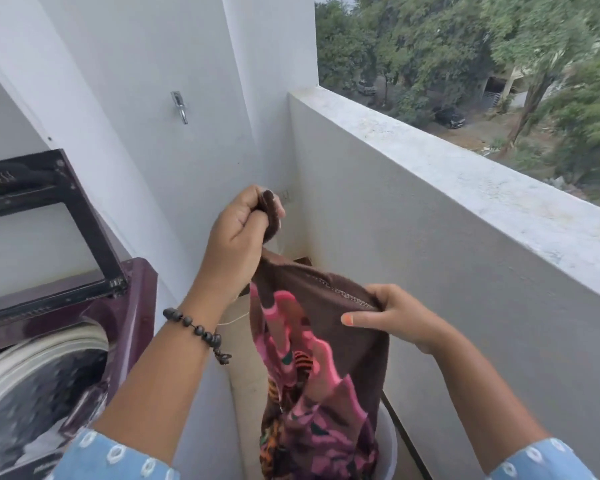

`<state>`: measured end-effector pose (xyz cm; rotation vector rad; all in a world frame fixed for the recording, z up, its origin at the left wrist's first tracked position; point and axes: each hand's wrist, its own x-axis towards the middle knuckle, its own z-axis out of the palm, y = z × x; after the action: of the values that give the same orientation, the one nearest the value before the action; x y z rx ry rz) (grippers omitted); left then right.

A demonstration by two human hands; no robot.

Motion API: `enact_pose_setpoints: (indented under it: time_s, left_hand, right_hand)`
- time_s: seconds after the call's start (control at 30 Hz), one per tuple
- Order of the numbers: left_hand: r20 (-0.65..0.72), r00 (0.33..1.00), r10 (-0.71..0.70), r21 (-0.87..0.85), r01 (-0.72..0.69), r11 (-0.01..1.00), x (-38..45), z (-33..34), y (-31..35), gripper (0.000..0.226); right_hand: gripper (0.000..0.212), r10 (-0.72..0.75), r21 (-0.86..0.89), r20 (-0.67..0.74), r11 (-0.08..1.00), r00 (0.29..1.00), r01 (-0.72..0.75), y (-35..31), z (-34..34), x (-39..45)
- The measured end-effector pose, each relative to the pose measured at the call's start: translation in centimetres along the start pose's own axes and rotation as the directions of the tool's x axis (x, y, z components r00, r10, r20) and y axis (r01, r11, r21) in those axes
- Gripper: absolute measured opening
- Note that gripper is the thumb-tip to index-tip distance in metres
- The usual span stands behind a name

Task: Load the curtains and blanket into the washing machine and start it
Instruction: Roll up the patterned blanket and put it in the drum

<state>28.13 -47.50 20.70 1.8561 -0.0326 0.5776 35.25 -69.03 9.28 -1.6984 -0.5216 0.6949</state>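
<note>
Grip: both hands point(238, 230) point(395, 320) pinching brown curtain point(326, 327), raised.

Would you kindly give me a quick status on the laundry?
Left hand and right hand both grip the brown patterned cloth, lifting from white bucket. Washing machine lid open. Nothing in the way.

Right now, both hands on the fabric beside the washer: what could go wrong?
1. The brown and pink fabric hangs long from the left hand and right hand; its lower end sits in a white bucket and may drag it.
2. The washing machine lid stands raised; swinging fabric could catch on it.
3. The open parapet is close.
</note>
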Motion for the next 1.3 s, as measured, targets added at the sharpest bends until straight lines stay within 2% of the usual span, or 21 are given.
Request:
enact_pose_setpoints:
  time_s: [0.07, 0.1, 0.13, 0.23, 0.27, 0.3, 0.37, 0.43, 0.47, 0.5, 0.57, 0.67, 0.73, 0.8, 0.9, 1.03, 1.13, 1.23, 1.3]
  left_hand:
    - [0.044, 0.999, -0.001, 0.194, -0.008, 0.981, -0.8, -0.6, -0.6, 0.011]
    - [0.082, 0.997, 0.006, 0.323, -0.032, 0.946, -1.4, -0.7, -1.0, 0.017]
    - [0.136, 0.991, 0.005, 0.447, -0.066, 0.892, -1.9, -0.8, -1.6, 0.033]
    - [0.298, 0.952, -0.065, 0.778, -0.203, 0.594, -2.7, -0.4, -3.3, 0.07]
    - [0.305, 0.949, -0.081, 0.815, -0.216, 0.538, -2.9, -0.1, -3.8, 0.071]
    - [0.291, 0.953, -0.082, 0.812, -0.202, 0.547, -2.8, 0.0, -4.1, 0.063]
    - [0.213, 0.975, -0.058, 0.684, -0.106, 0.722, -2.6, 0.2, -4.3, 0.039]
    - [0.165, 0.98, -0.113, 0.354, 0.048, 0.934, -2.5, 0.7, -3.7, 0.039]
    - [0.148, 0.975, -0.166, 0.145, 0.144, 0.979, -2.6, 1.2, -3.1, 0.043]
    - [0.126, 0.968, -0.217, -0.041, 0.223, 0.974, -2.6, 1.7, -2.5, 0.045]
    - [0.069, 0.953, -0.295, -0.297, 0.302, 0.906, -2.5, 2.4, -1.2, 0.044]
    - [-0.049, 0.952, -0.301, -0.51, 0.235, 0.827, -1.3, 2.2, 0.8, 0.044]
    - [-0.122, 0.95, -0.288, -0.615, 0.156, 0.773, -0.1, 1.1, 1.7, 0.039]
    - [-0.183, 0.943, -0.276, -0.657, 0.092, 0.748, 0.8, -0.3, 2.4, 0.037]
    - [-0.257, 0.929, -0.267, -0.697, 0.013, 0.717, 1.7, -2.5, 2.9, 0.029]
    - [-0.308, 0.922, -0.233, -0.702, -0.055, 0.71, 2.0, -4.6, 2.8, 0.033]
    - [-0.309, 0.931, -0.193, -0.622, -0.045, 0.781, 1.8, -4.9, 2.0, 0.027]
    - [-0.257, 0.952, -0.166, -0.46, 0.031, 0.887, 0.9, -3.9, 0.1, 0.019]
    - [-0.192, 0.968, -0.163, -0.327, 0.093, 0.94, 0.1, -2.7, -1.2, 0.031]
  right_hand:
    - [0.023, -0.108, 0.083, -0.068, 0.99, 0.992, 0.114, -1.8, -0.5, 0.0]
    - [0.023, -0.16, 0.098, -0.099, 0.981, 0.982, 0.17, -2.7, -0.7, 0.0]
    - [0.019, -0.207, 0.1, -0.116, 0.971, 0.971, 0.219, -3.6, -0.9, 0.0]
    - [0.006, -0.317, 0.081, -0.081, 0.943, 0.945, 0.323, -5.7, -0.9, -0.3]
    - [0.008, -0.337, 0.074, -0.061, 0.937, 0.939, 0.341, -6.2, -0.8, -0.4]
    - [0.011, -0.348, 0.072, -0.048, 0.934, 0.936, 0.351, -6.5, -0.7, -0.4]
    - [0.012, -0.363, 0.075, -0.046, 0.928, 0.931, 0.365, -6.8, -0.4, -0.4]
    - [0.007, -0.374, 0.09, -0.063, 0.921, 0.925, 0.378, -6.8, 0.1, -0.1]
    - [0.003, -0.374, 0.101, -0.067, 0.92, 0.925, 0.38, -6.7, 0.4, 0.0]
    - [0.005, -0.372, 0.11, -0.063, 0.92, 0.926, 0.377, -6.6, 0.7, 0.3]
    - [0.013, -0.361, 0.105, -0.024, 0.927, 0.932, 0.361, -6.3, 1.5, 0.8]
    - [0.02, -0.271, 0.079, 0.063, 0.961, 0.961, 0.266, -4.6, 2.1, 1.7]
    - [0.027, -0.181, -0.021, 0.115, 0.983, 0.977, 0.184, -2.5, 1.9, 2.1]
    - [0.035, -0.065, -0.151, 0.16, 0.984, 0.985, 0.089, -0.1, 1.6, 2.5]
    - [0.046, 0.113, -0.253, 0.206, 0.966, 0.972, -0.059, 3.5, 0.9, 2.9]
    - [0.029, 0.242, -0.355, 0.187, 0.92, 0.952, -0.164, 7.3, -0.4, 3.5]
    - [0.016, 0.182, -0.232, 0.148, 0.962, 0.972, -0.145, 6.3, -0.4, 3.2]
    - [0.025, 0.035, -0.038, 0.145, 0.999, 0.989, -0.03, 1.8, 0.3, 2.8]
    - [0.026, -0.102, 0.045, 0.15, 0.994, 0.983, 0.096, -1.0, 0.8, 3.0]
